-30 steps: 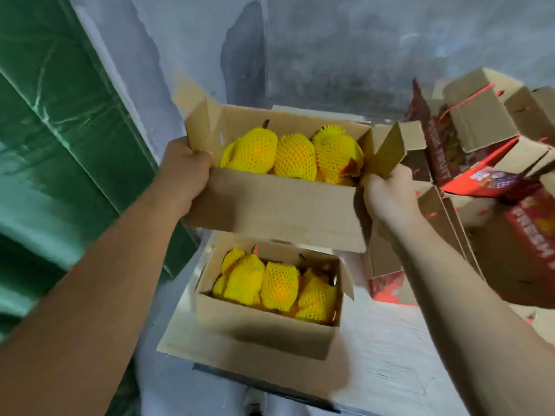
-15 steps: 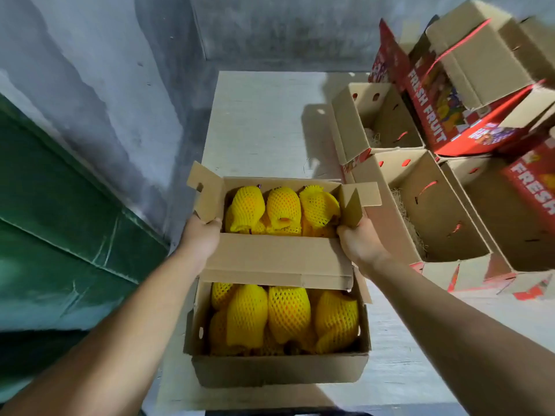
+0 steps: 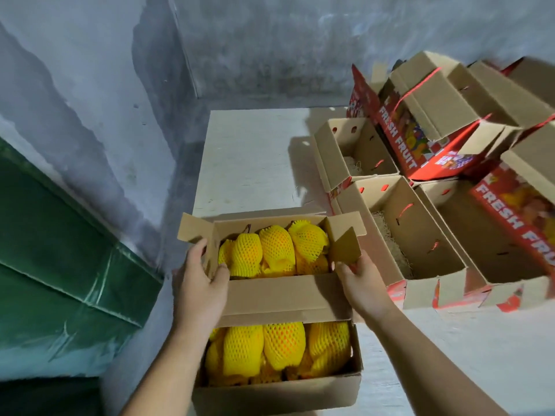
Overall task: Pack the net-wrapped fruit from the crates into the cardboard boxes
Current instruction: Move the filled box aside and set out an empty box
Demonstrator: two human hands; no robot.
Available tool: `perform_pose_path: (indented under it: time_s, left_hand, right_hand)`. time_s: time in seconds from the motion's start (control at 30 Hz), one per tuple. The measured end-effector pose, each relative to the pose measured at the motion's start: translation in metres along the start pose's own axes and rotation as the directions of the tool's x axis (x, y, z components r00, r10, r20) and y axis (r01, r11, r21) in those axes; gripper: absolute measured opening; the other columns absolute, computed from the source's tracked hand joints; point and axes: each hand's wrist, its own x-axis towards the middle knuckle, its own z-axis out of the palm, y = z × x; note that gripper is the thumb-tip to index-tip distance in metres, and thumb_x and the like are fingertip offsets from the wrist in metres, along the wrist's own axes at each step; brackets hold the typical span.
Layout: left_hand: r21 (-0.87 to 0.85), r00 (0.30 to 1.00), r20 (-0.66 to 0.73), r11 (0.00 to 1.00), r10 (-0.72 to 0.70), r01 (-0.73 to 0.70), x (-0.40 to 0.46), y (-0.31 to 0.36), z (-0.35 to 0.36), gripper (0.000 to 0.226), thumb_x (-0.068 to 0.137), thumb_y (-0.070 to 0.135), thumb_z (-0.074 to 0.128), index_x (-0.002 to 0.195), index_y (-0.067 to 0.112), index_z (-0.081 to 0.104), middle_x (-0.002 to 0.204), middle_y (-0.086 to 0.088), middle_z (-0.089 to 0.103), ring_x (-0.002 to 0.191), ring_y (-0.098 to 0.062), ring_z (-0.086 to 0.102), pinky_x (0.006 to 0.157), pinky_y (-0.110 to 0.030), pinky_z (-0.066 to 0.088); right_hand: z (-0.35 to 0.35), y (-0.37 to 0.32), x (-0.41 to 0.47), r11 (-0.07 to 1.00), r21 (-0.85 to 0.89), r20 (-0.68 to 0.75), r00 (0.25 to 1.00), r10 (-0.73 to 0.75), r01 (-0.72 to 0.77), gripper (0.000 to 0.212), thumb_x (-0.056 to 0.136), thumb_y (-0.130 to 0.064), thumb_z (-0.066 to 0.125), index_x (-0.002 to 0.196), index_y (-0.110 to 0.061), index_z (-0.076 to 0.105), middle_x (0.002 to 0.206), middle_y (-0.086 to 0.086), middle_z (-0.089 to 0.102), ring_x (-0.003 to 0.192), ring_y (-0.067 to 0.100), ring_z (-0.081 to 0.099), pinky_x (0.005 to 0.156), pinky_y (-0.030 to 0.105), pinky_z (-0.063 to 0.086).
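Now the full cardboard box (image 3: 282, 298), which a second ago was carried high in front of the wall, has come down to the centre of the frame and sits just behind a second filled box (image 3: 276, 394) at the bottom centre, its near wall overlapping that box's far edge. Whether it already rests flat on the pale desk (image 3: 249, 163) or partly on the near box cannot be told. My reading is that this box is packed and is being stacked with the finished ones, so the next step would be a fresh box.

At centre left, the left hand (image 3: 201, 283) grips the box's left end: the thumb hooks over the rim beside the outermost net-wrapped fruit (image 3: 246, 259), and the fingers lie along the outside wall under the raised left flap (image 3: 195, 229). In the middle, the yellow-netted fruit fills the box in a tight row, with more underneath. At centre right, the right hand (image 3: 360, 283) holds the right end just below the folded-out right flap (image 3: 345, 244), fingers curled at the corner; how firmly is unclear.

Further right, the empty boxes (image 3: 420, 235) stand open with straw padding, beside red-printed lids reading FRESH FRUIT (image 3: 396, 139). No crates are in view.
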Motion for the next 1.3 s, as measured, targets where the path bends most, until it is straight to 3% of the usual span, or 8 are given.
perform_pose_path:
  time_s: [0.07,0.17,0.3,0.6,0.8,0.93,1.17,1.3]
  left_hand:
    - [-0.006,0.968,-0.131,0.976,0.213,-0.216,-0.025,0.033,0.012,0.044,0.095,0.024,0.065,0.133,0.041,0.053,0.127,0.021,0.049,0.128,-0.021,0.047,0.104,-0.046,0.044]
    - [-0.174,0.941,-0.050,0.925,0.334,-0.338,-0.063,0.080,0.054,0.030,0.096,0.022,0.063,0.121,0.039,0.063,0.122,0.022,0.058,0.121,-0.010,0.054,0.098,-0.034,0.048]
    - [-0.414,0.903,0.241,0.879,0.355,-0.236,-0.109,0.136,0.128,0.020,0.103,0.020,0.059,0.108,0.035,0.070,0.107,0.022,0.072,0.105,0.000,0.066,0.084,-0.012,0.050]
    - [-0.556,0.786,0.436,0.818,0.438,-0.148,-0.236,0.266,0.321,0.022,0.103,0.013,0.057,0.107,0.028,0.073,0.103,0.008,0.075,0.093,-0.007,0.070,0.078,-0.018,0.053]
    - [-0.644,0.868,0.364,0.765,0.337,-0.026,-0.304,0.353,0.423,0.018,0.092,0.026,0.063,0.109,0.027,0.070,0.101,0.004,0.075,0.092,-0.006,0.071,0.074,-0.015,0.053]
    - [-0.594,0.984,0.099,0.802,0.150,-0.063,-0.294,0.400,0.455,0.026,0.090,0.020,0.067,0.113,0.032,0.063,0.115,0.006,0.066,0.113,-0.019,0.063,0.097,-0.038,0.053]
    - [-0.524,0.989,0.144,0.851,0.040,0.042,-0.249,0.438,0.465,0.065,0.065,0.066,0.062,0.127,0.042,0.059,0.119,0.007,0.070,0.113,-0.019,0.067,0.102,-0.057,0.051]
    - [-0.250,0.954,0.301,0.964,-0.011,0.091,-0.236,0.446,0.471,0.062,0.073,0.050,0.072,0.127,0.061,0.044,0.109,0.023,0.071,0.108,-0.013,0.068,0.095,-0.048,0.053]
  right_hand:
    - [-0.011,-0.004,-0.021,0.998,0.007,-0.147,0.987,-0.067,0.069,0.045,0.103,-0.027,0.053,0.147,-0.029,0.042,0.133,-0.017,0.056,0.119,0.007,0.055,0.105,0.032,0.047]
    - [-0.038,-0.009,-0.045,0.976,0.070,-0.188,0.964,-0.188,0.204,0.044,0.104,-0.018,0.054,0.141,-0.038,0.043,0.139,-0.024,0.052,0.127,-0.003,0.049,0.110,0.025,0.039]
    - [-0.095,-0.007,-0.060,0.933,0.158,-0.180,0.939,-0.293,0.322,0.043,0.101,-0.002,0.052,0.132,-0.032,0.055,0.121,-0.026,0.066,0.118,0.000,0.062,0.097,0.020,0.051]
    - [-0.309,0.090,-0.069,0.928,0.145,-0.288,0.912,-0.292,0.343,0.044,0.097,-0.001,0.056,0.124,-0.037,0.059,0.113,-0.025,0.068,0.107,0.001,0.066,0.087,0.021,0.054]
    - [-0.455,0.134,-0.056,0.882,-0.085,-0.360,0.811,-0.461,0.463,0.040,0.092,-0.010,0.055,0.124,-0.034,0.059,0.121,-0.020,0.062,0.115,0.007,0.060,0.095,0.031,0.050]
    - [-0.520,0.130,-0.016,0.840,-0.368,-0.508,0.670,-0.541,0.399,0.030,0.089,-0.024,0.057,0.117,-0.033,0.062,0.120,-0.009,0.052,0.111,0.021,0.050,0.095,0.032,0.035]
    - [-0.562,0.115,0.058,0.908,-0.386,-0.224,0.938,-0.266,0.165,0.056,0.096,-0.052,0.055,0.147,-0.031,0.042,0.138,0.007,0.049,0.127,0.035,0.046,0.106,0.049,0.040]
    - [-0.576,0.127,0.068,0.975,-0.165,-0.168,0.970,-0.177,0.149,0.055,0.093,-0.036,0.061,0.145,-0.035,0.045,0.134,0.001,0.059,0.127,0.027,0.053,0.105,0.041,0.043]
